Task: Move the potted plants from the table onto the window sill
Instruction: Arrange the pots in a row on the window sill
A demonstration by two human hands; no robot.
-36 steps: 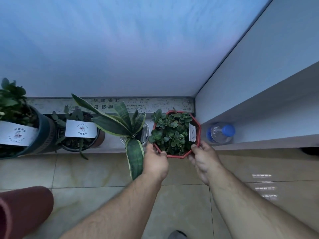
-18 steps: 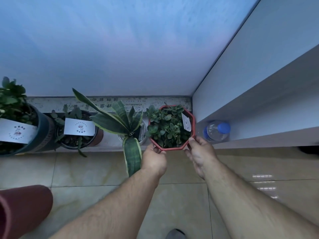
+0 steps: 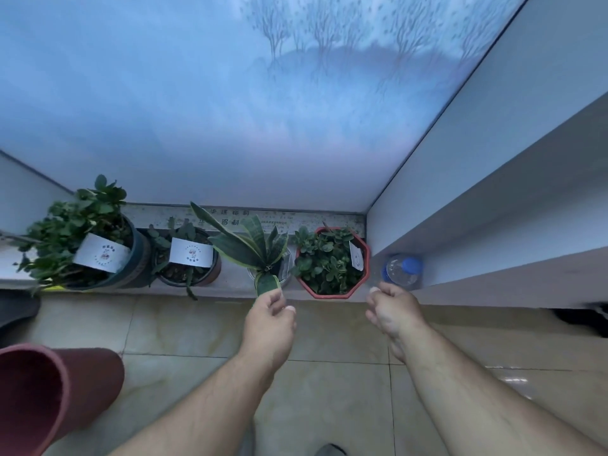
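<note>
Red octagonal pot (image 3: 332, 261) sits on the window sill (image 3: 235, 284), far right of the plant row, beside the water bottle (image 3: 403, 269). Left hand (image 3: 271, 319) and right hand (image 3: 393, 311) hang just in front of it, apart from it, fingers loosely curled, gripping nothing. Pot lies ahead between them, right hand marginally nearer; left fingertips brush the snake plant leaf (image 3: 267, 284).

A narrow sill (image 3: 237, 284) under the window carries four potted plants in a row: a dark green pot (image 3: 131, 258), a brown pot (image 3: 210, 274), a clear pot (image 3: 286, 268) and a red octagonal pot (image 3: 362, 281). A bottle (image 3: 403, 271) stands in the right corner just beside the red one.
</note>
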